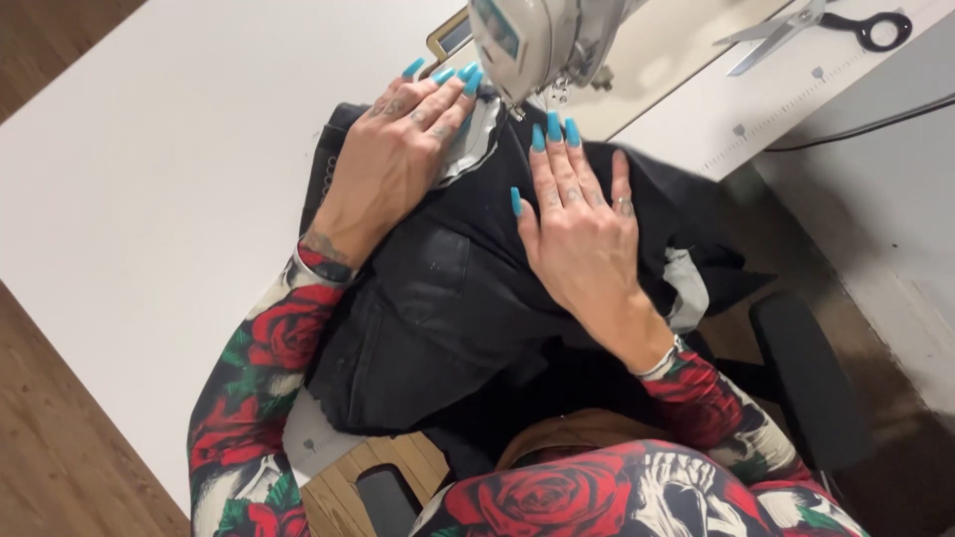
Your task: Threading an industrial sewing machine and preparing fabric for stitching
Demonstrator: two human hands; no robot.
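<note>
Both hands flat and open on the black garment (438, 298), nothing gripped. Left hand (393, 149) presses it down right by the sewing machine (527, 40), right hand (582, 234) just beside. Garment's draped over the white table (149, 179). Scissors (816, 25) sit well apart.

Scissors (811, 25) lie on the white table (149, 179), beside a black cable (865, 127).

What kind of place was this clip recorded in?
Probably a sewing workroom. Both hands, left hand and right hand, press a dark garment flat under a sewing machine on a white table, with scissors lying nearby.
</note>
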